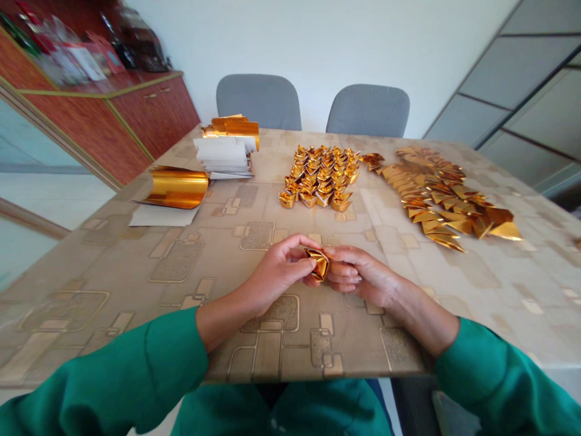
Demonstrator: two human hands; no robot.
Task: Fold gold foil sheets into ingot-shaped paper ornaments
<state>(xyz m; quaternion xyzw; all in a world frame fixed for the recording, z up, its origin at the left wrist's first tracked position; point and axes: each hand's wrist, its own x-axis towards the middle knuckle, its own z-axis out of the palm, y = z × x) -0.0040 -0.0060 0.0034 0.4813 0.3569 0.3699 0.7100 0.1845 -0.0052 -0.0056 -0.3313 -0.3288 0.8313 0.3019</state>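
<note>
Between my two hands, just above the table near its front edge, is a small folded gold paper ingot (320, 265). My left hand (290, 263) pinches it, thumb on its near face and fingers behind. From the other side my right hand (358, 271) holds its right edge, fingers curled and pressed together. Straight ahead stand finished-looking gold paper ingots (320, 172) in close rows. To their right lie many flat folded gold paper pieces (445, 200), overlapping in a spread pile.
A gold foil sheet (179, 188) curls over white paper at the left. Behind it rises a stack of paper sheets (224, 154). The patterned cloth (177, 260) covers the table. Two grey chairs (258, 100) stand at the far side; a red cabinet (149, 115) is back left.
</note>
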